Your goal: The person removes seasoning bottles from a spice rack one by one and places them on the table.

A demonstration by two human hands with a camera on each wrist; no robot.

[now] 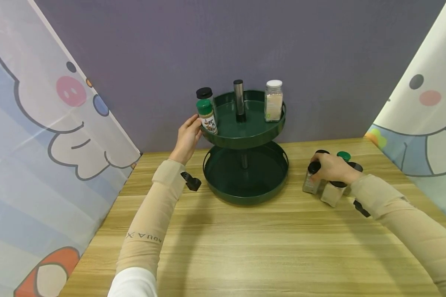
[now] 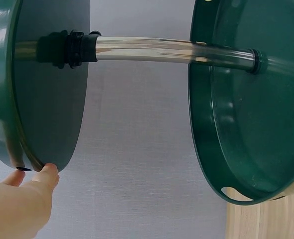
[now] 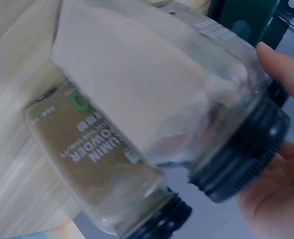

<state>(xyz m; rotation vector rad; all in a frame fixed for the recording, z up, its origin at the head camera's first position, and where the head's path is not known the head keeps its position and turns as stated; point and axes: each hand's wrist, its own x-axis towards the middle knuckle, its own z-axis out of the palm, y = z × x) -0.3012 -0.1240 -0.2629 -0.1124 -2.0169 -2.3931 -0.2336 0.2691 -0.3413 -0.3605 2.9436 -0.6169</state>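
My left hand [image 1: 187, 138] grips the left rim of the upper tray [image 1: 241, 140] of a dark green two-tier rack; its fingertips [image 2: 48, 172] touch the tray's edge in the left wrist view. Beside that hand, a green-capped spice bottle [image 1: 208, 119] and a black-capped jar [image 1: 205, 93] stand on this tray. At the right, my right hand [image 1: 332, 167] holds a black-capped spice jar [image 1: 311, 183] between thumb and fingers. Close by it are a jar of pale powder [image 3: 142, 74] and a brown cumin powder jar [image 3: 94, 154], both black-capped. The palm is partly hidden.
A white-capped jar [image 1: 274, 103] stands at the upper tray's right side, past the metal post [image 1: 239, 99]. Below is the lower tray [image 1: 245, 198]. Another green cap [image 1: 343, 156] shows behind the right hand. A grey wall [image 1: 171, 62] backs the wooden table [image 1: 264, 247].
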